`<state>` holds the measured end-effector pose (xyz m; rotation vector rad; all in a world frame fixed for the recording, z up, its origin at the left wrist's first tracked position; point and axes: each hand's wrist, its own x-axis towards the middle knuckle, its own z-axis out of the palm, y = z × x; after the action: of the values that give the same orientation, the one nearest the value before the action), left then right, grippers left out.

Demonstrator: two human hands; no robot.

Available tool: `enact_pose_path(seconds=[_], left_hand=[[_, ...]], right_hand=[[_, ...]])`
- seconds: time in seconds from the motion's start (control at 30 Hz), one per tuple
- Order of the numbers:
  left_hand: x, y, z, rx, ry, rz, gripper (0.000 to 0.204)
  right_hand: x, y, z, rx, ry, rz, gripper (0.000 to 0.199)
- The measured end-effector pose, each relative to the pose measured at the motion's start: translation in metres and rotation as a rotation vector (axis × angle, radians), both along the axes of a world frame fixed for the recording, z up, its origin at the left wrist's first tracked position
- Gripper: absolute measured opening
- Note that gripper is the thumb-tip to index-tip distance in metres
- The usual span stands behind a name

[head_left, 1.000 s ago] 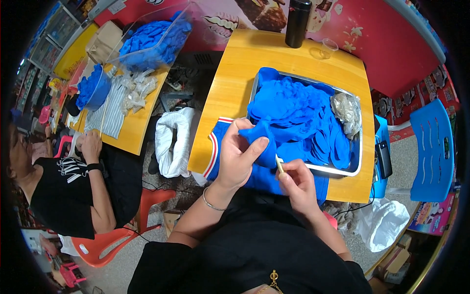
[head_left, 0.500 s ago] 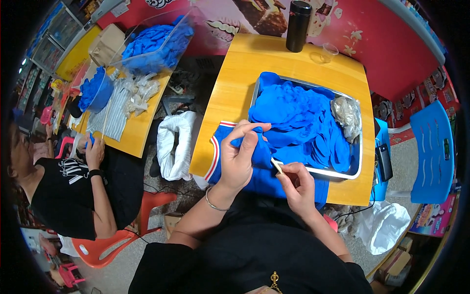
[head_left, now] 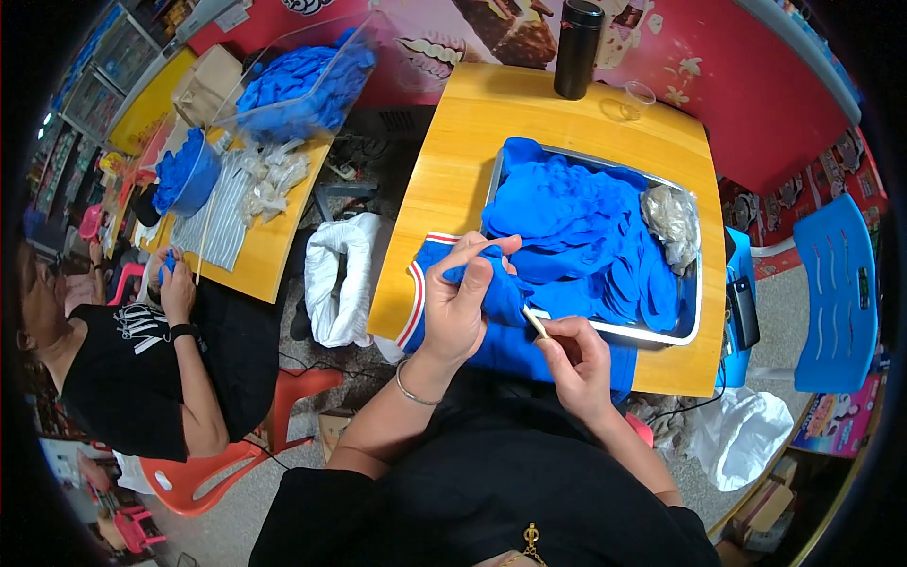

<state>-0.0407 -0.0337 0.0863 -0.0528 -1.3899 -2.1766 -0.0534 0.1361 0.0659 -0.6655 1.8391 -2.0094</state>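
Note:
My left hand point(head_left: 458, 298) is closed on a blue fabric piece point(head_left: 501, 298), pinched between thumb and fingers. My right hand point(head_left: 574, 354) grips a thin, pale stick point(head_left: 534, 321), its tip touching the fabric's edge. What the tip does there is too small to tell. Beneath my hands a blue cloth point(head_left: 416, 312) with red-and-white striped trim lies over the table's front edge. Just beyond, a metal tray point(head_left: 694, 312) holds a heap of blue fabric pieces point(head_left: 576, 222) and a clear plastic bag point(head_left: 669, 227) of small things I cannot make out.
A black bottle point(head_left: 576, 52) and a clear cup point(head_left: 638, 97) stand at the back of the wooden table point(head_left: 463, 113). On the left a person point(head_left: 142, 378) works at another table, near a clear bin point(head_left: 302, 90) of blue pieces. A white sack point(head_left: 335, 283) stands between the tables; a blue chair point(head_left: 831, 293) is right.
My hands hold nearly the same pose, the stick still at the fabric. The person on the left has shifted their hands slightly, with a blue piece in them.

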Motion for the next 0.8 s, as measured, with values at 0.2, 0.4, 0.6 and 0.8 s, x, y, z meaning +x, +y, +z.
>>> enact_pose_path(seconds=[0.2,0.4,0.6,0.8], left_hand=[[0.004,-0.004,-0.005,-0.014,0.008,0.065,0.037],[0.004,-0.002,-0.004,0.002,-0.016,0.042,0.035],[0.006,0.009,0.002,0.236,-0.091,-0.017,0.032],[0.006,0.007,-0.008,0.249,-0.057,0.039,0.035]], right_hand=[[-0.003,-0.004,0.011,0.243,0.342,-0.112,0.01],[0.0,0.001,0.013,-0.164,-0.565,0.275,0.014],[-0.003,-0.008,-0.021,0.099,0.331,-0.075,0.014],[0.005,-0.006,0.003,-0.315,-0.752,0.372,0.012]])
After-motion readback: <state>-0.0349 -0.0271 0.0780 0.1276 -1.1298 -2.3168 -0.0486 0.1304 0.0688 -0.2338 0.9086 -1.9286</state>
